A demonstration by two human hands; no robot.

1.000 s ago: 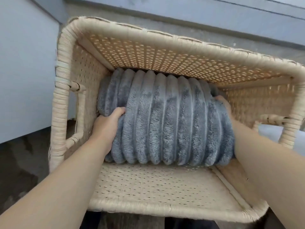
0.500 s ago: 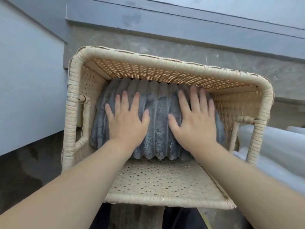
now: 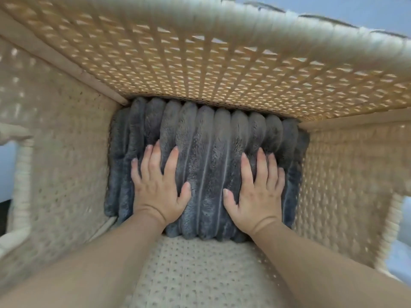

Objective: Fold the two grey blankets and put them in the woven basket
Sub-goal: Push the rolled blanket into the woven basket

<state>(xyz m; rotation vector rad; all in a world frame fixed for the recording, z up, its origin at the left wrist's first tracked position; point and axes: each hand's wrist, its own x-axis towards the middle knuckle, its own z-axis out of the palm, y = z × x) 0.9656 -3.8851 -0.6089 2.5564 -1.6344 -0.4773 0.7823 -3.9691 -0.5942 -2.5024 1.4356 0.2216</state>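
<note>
A folded grey ribbed blanket [image 3: 209, 152] lies deep at the bottom of the woven basket [image 3: 222, 70], filling it from wall to wall. Both arms reach far inside. My left hand [image 3: 159, 185] rests flat on the blanket's left half with fingers spread. On the right half, my right hand [image 3: 258, 190] also presses flat with fingers apart. Neither hand grips the fabric. I see only one grey bundle; whether a second blanket lies beneath it is hidden.
The basket's pale woven side walls [image 3: 60, 174] close in on both sides, with a handle opening [image 3: 22, 178] in the left wall and another in the right wall [image 3: 398, 218]. The near wall [image 3: 195, 274] runs under my forearms.
The view has dropped much closer into the basket. The blanket sits lower, at the bottom. My hands went from gripping its ends to pressing flat on top.
</note>
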